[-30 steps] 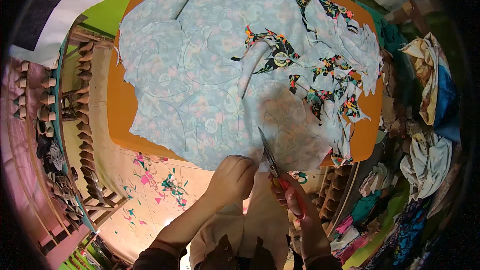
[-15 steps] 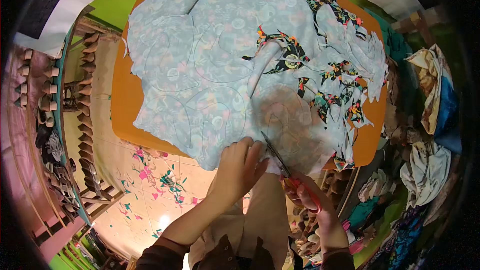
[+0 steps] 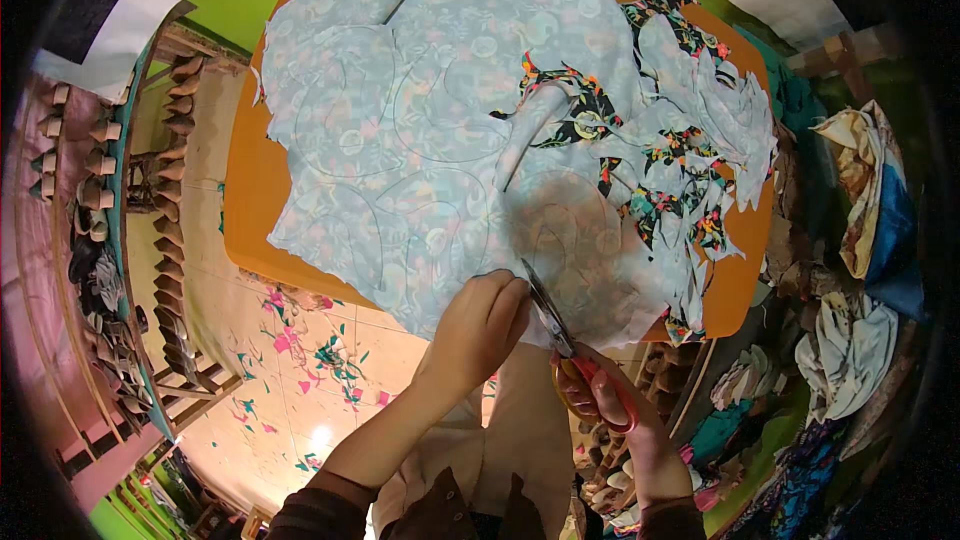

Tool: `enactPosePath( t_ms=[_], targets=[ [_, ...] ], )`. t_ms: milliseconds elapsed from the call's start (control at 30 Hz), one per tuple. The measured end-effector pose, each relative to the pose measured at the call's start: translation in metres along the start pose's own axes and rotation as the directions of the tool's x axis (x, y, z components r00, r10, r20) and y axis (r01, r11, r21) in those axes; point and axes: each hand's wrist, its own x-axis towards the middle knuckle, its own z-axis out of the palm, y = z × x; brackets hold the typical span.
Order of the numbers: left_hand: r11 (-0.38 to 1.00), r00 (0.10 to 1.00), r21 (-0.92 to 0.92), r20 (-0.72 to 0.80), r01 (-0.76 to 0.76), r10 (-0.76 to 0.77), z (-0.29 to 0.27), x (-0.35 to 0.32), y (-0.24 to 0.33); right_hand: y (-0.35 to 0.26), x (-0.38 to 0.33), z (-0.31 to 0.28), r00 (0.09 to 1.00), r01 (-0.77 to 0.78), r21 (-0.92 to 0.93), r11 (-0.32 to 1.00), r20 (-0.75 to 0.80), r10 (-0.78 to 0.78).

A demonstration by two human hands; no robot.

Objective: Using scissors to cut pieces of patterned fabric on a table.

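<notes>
Close to the body, a right hand (image 3: 605,395) grips red-handled scissors (image 3: 557,332), fingers wrapped in the loops, the long blades aimed at 11 o'clock across the near edge of a pale printed cloth (image 3: 440,130). Whether fabric sits between the blades is too fine to tell. At 10 o'clock from that hand, apart from it and just beside the metal, the left hand (image 3: 485,315) rests on the same edge, its fingers curled; whether they pinch the material is hidden. It is the nearer of the two to the body of the cloth, which spreads ahead at 12 o'clock, its widest run reaching toward 10. An arched outline (image 3: 537,240) drawn on it lies just off the scissor tips at 1 o'clock, its long axis running roughly 12 to 6. Farther out at 1 o'clock, ragged dark floral scraps (image 3: 690,145) overlap the sheet's side, all on an orange-brown table (image 3: 255,205). Beyond the table, pink and green snippets (image 3: 340,365) litter the tiled floor (image 3: 390,335) at 9 o'clock. Between 9 and 10, pointed brown forms (image 3: 172,230) line a wooden rack; at 3, crumpled fabrics (image 3: 850,355) hang in a heap.
</notes>
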Motion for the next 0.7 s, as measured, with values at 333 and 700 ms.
enactPosePath(
  t_ms=[333, 700],
  targets=[
    [0.994, 0.993, -0.063, -0.072, 0.092, -0.097, 0.009, -0.002, 0.000, 0.002, 0.005, 0.005, 1.000, 0.009, 0.009, 1.000, -0.020, -0.009],
    [0.987, 0.987, -0.036, -0.016, 0.159, -0.160, -0.002, -0.001, 0.011, -0.005, 0.014, 0.004, 0.994, 0.110, -0.168, 0.980, 0.011, -0.109]
  ],
)
